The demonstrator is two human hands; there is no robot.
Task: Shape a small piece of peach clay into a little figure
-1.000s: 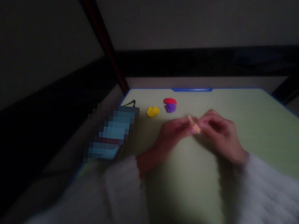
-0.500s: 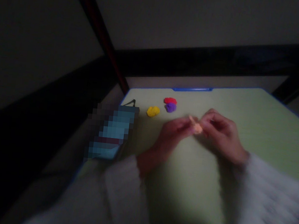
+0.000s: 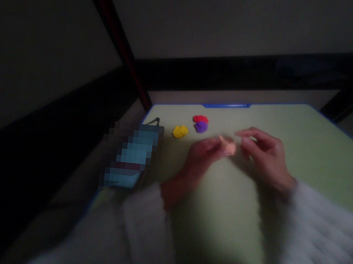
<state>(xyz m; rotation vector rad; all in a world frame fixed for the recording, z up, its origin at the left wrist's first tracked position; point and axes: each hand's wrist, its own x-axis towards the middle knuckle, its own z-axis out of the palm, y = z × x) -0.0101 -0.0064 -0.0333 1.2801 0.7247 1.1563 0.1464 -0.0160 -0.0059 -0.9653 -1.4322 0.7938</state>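
Between the thumb and fingers of my left hand [image 3: 204, 154] is a small lump of peach-coloured modelling clay [image 3: 229, 147], with a thin piece sticking up at its left side. My right hand [image 3: 264, 156] hovers just right of the clay, its thumb and forefinger apart and nothing visible between them. Beyond my left hand, a yellow clay lump [image 3: 180, 131] lies on the table. Farther back, a purple clay lump [image 3: 201, 127] rests against a red clay lump [image 3: 200, 119].
A pale green table [image 3: 312, 163] with blue edging lies under both hands. At its left side is a blurred-out, bluish flat object [image 3: 136, 153] with a dark strap loop [image 3: 155, 122]. A blue strip [image 3: 228, 106] runs along the far edge, with a dark wall behind.
My right hand has let go of the peach clay and moved slightly right, its fingers spreading. My left hand, still holding the clay, has shifted a little left.
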